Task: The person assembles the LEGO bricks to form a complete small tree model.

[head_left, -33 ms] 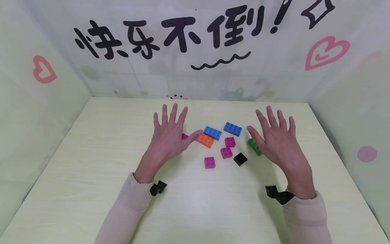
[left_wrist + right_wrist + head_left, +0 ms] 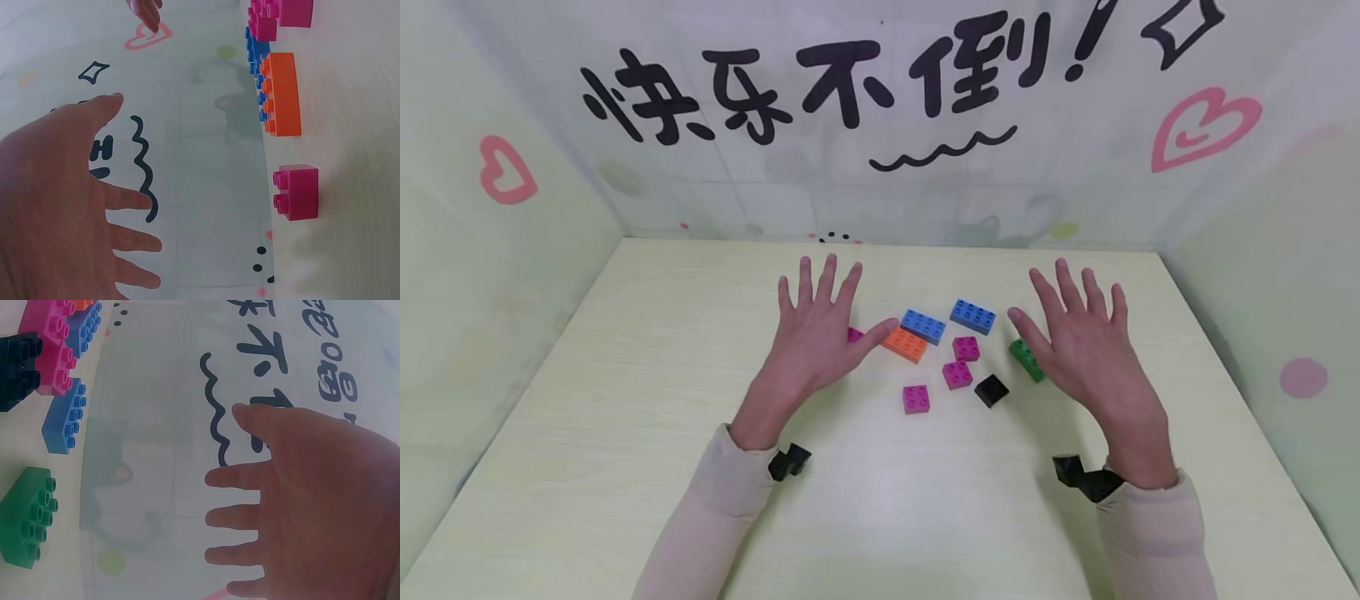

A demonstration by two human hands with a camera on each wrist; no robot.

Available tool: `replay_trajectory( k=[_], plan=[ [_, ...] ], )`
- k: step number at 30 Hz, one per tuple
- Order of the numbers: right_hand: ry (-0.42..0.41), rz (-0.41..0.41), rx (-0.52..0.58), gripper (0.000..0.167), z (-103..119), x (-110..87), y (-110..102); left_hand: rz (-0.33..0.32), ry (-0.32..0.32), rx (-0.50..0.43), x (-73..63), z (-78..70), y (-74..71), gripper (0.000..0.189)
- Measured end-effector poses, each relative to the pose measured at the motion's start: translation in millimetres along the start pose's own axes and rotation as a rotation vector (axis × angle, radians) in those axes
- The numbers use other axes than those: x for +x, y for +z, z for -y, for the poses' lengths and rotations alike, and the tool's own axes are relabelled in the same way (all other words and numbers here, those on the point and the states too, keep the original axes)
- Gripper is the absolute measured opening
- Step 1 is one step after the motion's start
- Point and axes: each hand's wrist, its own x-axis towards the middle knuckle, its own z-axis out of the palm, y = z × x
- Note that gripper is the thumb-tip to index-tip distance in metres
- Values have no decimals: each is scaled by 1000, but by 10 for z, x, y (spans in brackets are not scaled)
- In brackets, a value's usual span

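Observation:
My left hand (image 2: 812, 342) is held above the table, palm down, fingers spread, holding nothing. Beneath it a magenta brick (image 2: 854, 335) is mostly hidden; the left wrist view shows this magenta brick (image 2: 301, 192) whole. By the left thumb lie an orange brick (image 2: 905, 345) and a blue brick (image 2: 923, 326) side by side. My right hand (image 2: 1086, 354) hovers likewise, fingers apart and empty, partly covering a green brick (image 2: 1026, 359). Between the hands are another blue brick (image 2: 973, 317), a black brick (image 2: 992, 390) and more magenta bricks (image 2: 957, 374).
The pale wooden table (image 2: 880, 517) is enclosed by a printed cloth at the back (image 2: 760, 200) and at both sides. A black wrist mount (image 2: 790, 462) sits at the left cuff, and a similar black mount (image 2: 1086, 479) at the right.

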Motion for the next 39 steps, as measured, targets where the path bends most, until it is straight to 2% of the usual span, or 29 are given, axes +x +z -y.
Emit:
replay_trajectory(
  k=[8,12,15,17,19,22,26,29,33,39],
  plan=[
    [-18,-53,-7,67,21,18,-45,-29,21,-4,6,-1,-40,95],
    [-27,-60,0,66,24,1,-57,-50,61,-1,1,-25,-48,91],
    [-84,-88,22,64,36,-2,-58,-67,122,-21,0,-79,-48,82],
    [-159,-119,46,61,55,5,-43,-55,172,-61,-3,-134,-40,72],
    [-244,-140,71,56,90,19,-8,-13,218,-118,-12,-197,-14,61],
    [-340,-129,121,44,172,38,89,122,270,-195,-34,-279,56,47],
    [-401,-12,184,30,288,71,278,352,301,-277,-69,-330,194,40],
    [-405,113,197,32,343,93,411,467,309,-325,-90,-347,299,40],
    [-394,195,150,40,373,99,519,511,325,-321,-101,-367,388,40],
    [-389,202,133,39,381,115,581,470,340,-278,-104,-383,432,29]
  ],
)
